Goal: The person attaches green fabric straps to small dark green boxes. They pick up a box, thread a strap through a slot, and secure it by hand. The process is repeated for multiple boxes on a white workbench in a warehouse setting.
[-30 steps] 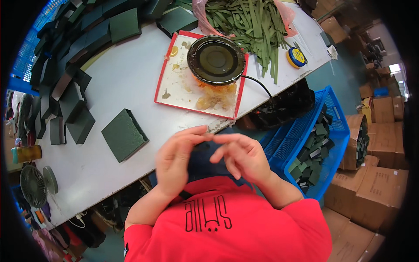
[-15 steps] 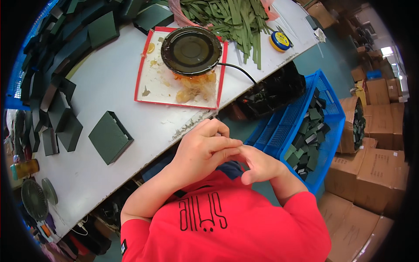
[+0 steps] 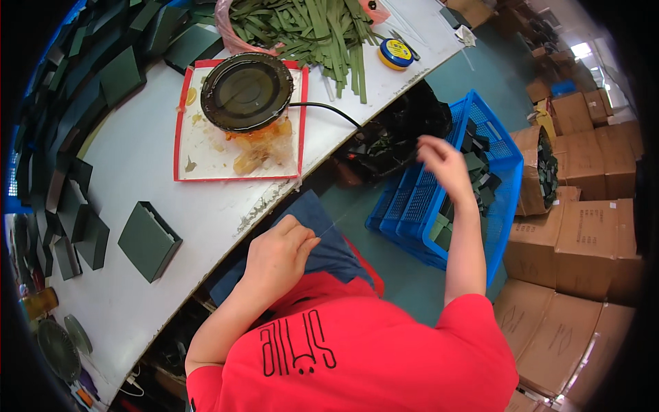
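The round dish [image 3: 247, 91] is black, with dark olive in its middle. Under it, a white board [image 3: 206, 147] edged in red has amber smears. Beyond the dish are olive-green strips [image 3: 329, 34] and a pink bag [image 3: 225, 29]; to its right, a yellow-and-blue tin [image 3: 396, 53], a blue latticed crate [image 3: 501, 141], green pieces [image 3: 443, 233] and brown cartons [image 3: 583, 233]; to its left, dark green boxes [image 3: 123, 75]. Nearer than the dish, the shirt [image 3: 364, 350] is red with thin black line print.

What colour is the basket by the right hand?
The basket is blue, clearest in the head view.
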Demonstrator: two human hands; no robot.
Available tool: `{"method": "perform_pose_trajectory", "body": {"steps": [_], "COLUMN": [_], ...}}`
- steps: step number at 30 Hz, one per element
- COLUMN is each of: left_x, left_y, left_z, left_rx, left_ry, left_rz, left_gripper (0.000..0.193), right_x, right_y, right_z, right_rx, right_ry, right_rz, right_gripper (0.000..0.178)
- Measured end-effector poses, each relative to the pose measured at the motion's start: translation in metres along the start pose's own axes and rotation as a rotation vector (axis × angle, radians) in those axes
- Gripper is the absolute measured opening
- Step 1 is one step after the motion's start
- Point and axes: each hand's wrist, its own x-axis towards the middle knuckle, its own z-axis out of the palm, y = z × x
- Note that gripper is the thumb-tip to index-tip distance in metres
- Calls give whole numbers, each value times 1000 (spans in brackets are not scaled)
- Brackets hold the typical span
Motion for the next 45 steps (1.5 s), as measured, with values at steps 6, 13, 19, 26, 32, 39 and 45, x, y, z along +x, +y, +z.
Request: {"method": "perform_pose_trajectory", "body": {"steps": [6,13,19,26,32,39,45], "left_x": [-3,3,-3,16,26,1,-9], "left_y": [-16,2,-7,17,7,-12,-16], "left_z": [11,1,-1,-6,20,4,7], "left_rx": [161,68,-136,-489,-450,-260,56], "left_ry": [-104,-90,-37,-39,29,48,-126], "left_rz": [-50,-163,-20,-209,12,-204,-169], "left_gripper": [11,27,48,67,31,9,20], "right_x": [54,-5,-51,-69,-72,-51,-51], "right_y": [124,13,-66,-78,-84,-99,-121], "right_z": [-108,-46,19,68,74,-44,-69], "right_rx": [1224,-682,363,608,570,-144,692], "right_ry": [800,-40,-654,-1097,-1278,-211,256], "right_rz": [-15,-204,-2,72,62,-247,-617], "right_gripper": [31,52,96,106,103,51,48]}}
